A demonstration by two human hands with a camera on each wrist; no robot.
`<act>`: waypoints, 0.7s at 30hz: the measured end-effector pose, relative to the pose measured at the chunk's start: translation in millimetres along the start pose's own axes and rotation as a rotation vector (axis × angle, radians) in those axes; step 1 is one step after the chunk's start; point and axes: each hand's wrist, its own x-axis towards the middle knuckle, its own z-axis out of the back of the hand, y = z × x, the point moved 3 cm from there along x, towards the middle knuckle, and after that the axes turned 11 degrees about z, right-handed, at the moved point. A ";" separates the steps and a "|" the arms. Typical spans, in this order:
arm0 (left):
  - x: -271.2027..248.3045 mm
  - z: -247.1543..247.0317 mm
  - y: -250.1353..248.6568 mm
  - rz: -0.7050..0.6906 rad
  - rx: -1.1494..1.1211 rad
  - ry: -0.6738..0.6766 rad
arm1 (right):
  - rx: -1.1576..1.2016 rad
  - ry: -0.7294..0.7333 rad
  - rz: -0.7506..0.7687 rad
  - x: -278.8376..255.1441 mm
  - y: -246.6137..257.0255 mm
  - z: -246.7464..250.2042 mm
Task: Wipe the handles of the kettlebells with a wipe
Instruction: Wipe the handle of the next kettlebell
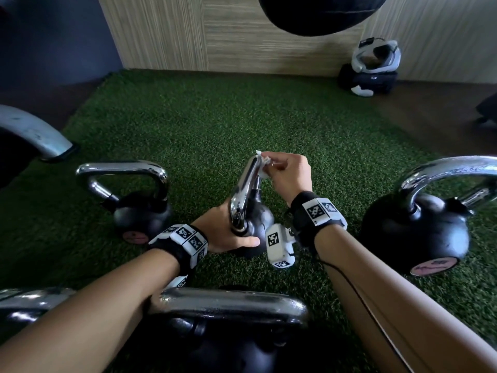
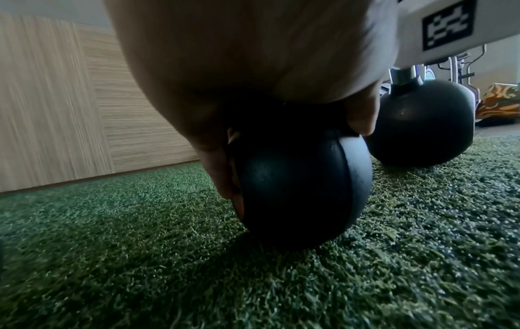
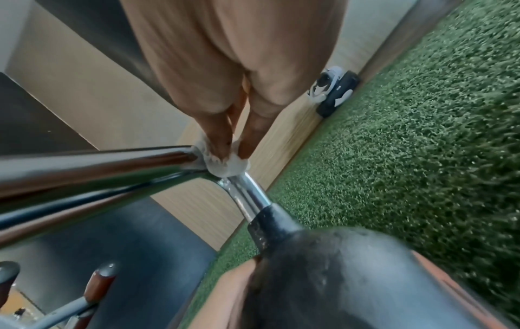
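Observation:
A small black kettlebell (image 1: 255, 219) with a chrome handle (image 1: 246, 184) stands on the green turf mid-frame. My left hand (image 1: 226, 232) grips its black ball (image 2: 298, 189), thumb in front, fingers round the far side. My right hand (image 1: 287, 173) pinches a small white wipe (image 1: 262, 164) against the far top corner of the handle. In the right wrist view the fingers (image 3: 225, 133) press the wipe (image 3: 228, 164) onto the bend of the chrome handle (image 3: 112, 171).
Other kettlebells stand around: one at left (image 1: 139, 205), a large one at right (image 1: 419, 224), one close in front (image 1: 228, 324). A grey curved machine foot (image 1: 35, 133) is at left, a headset on a black case (image 1: 373, 65) by the wooden wall, a black ball (image 1: 320, 12) overhead.

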 end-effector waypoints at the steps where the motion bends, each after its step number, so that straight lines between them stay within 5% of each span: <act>1: -0.1 1.6 -1.4 -0.003 -0.006 0.005 | -0.010 0.013 0.018 1.0 1.3 0.6; 8: -3.4 12.8 -4.2 0.013 -0.199 0.093 | -0.091 0.278 0.321 -21.1 36.6 12.1; 21: 12.5 19.8 -2.8 -0.010 -0.248 0.121 | 0.127 0.364 0.158 -30.7 38.0 6.6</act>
